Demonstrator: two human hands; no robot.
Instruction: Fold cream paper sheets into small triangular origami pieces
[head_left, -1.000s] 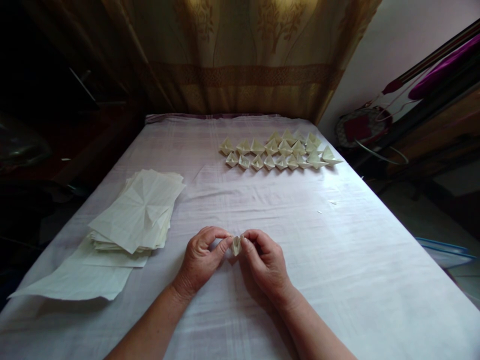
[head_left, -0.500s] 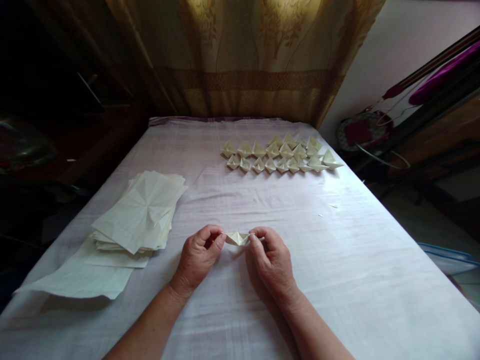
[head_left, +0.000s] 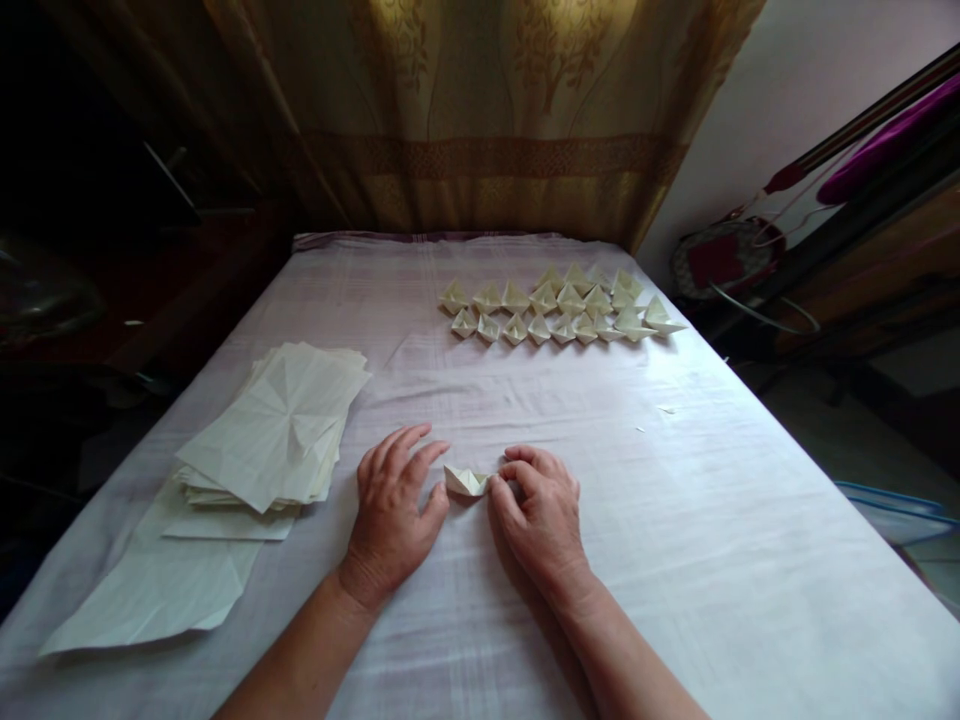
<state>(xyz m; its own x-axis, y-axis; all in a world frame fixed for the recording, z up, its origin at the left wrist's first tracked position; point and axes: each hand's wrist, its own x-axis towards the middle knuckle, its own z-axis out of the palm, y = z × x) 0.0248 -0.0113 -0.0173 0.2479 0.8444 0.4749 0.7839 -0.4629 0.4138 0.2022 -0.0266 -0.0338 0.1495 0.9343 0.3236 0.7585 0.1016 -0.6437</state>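
A small folded paper boat (head_left: 466,481) sits in the middle, between my two hands. My right hand (head_left: 541,508) pinches the boat's right tip between thumb and fingers. My left hand (head_left: 395,500) is open on the other side, its fingers spread and the thumb close to the boat's left end; whether the thumb touches it I cannot tell. Further back on the right stand rows of several finished paper boats (head_left: 514,297). Left of my left hand lies a stack of creased paper sheets (head_left: 277,425), with longer loose sheets (head_left: 161,585) under it.
A pale checked cloth (head_left: 420,640) covers the table. Small paper scraps (head_left: 666,410) lie on the right. Behind hangs a gold curtain (head_left: 480,190). A round patterned bag (head_left: 726,258) and a blue-edged clear item (head_left: 896,510) are past the right edge.
My left hand has let go of the boat's left tip and spread its fingers. The boat is turned and tilted slightly. The long sheet's loose end at the left has shifted toward me.
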